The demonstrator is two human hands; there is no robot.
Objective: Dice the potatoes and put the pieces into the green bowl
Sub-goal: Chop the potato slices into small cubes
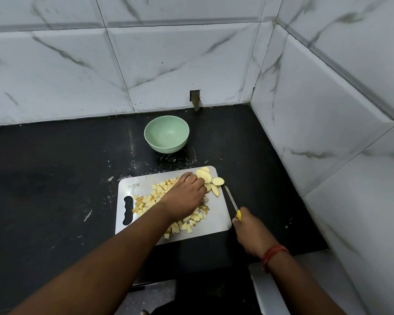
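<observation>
Here, line by line:

Left hand [184, 196]: reaches over the middle of the cutting board [216, 220], palm down, fingertips curled onto the potato slices [204, 176] at the board's far right corner; whether it pinches one or only rests on them cannot be told.

Right hand [248, 230]: fingers wrapped around the yellow handle of the knife [231, 198], just off the board's right edge.

Knife: thin blade points away from the person, lying along the board's right edge, tip near the slices and apart from them.

Potato slices: several pale oval pieces, some overlapping, at the far right corner of the board; one lies just to the right of the stack.

Diced potato [159, 189]: a heap of small yellow cubes, some with skin on, spread across the board from near its handle slot to its near edge, partly hidden under the left forearm.

Green bowl [166, 134]: upright on the black tabletop [55, 178] beyond the board, apart from it, close to the tiled wall [168, 64]; no pieces inside.

Cutting board: metal-grey, rounded corners, handle slot at its left end, lying flat on the tabletop.

Right wrist: wears a red thread band [273, 253].
</observation>
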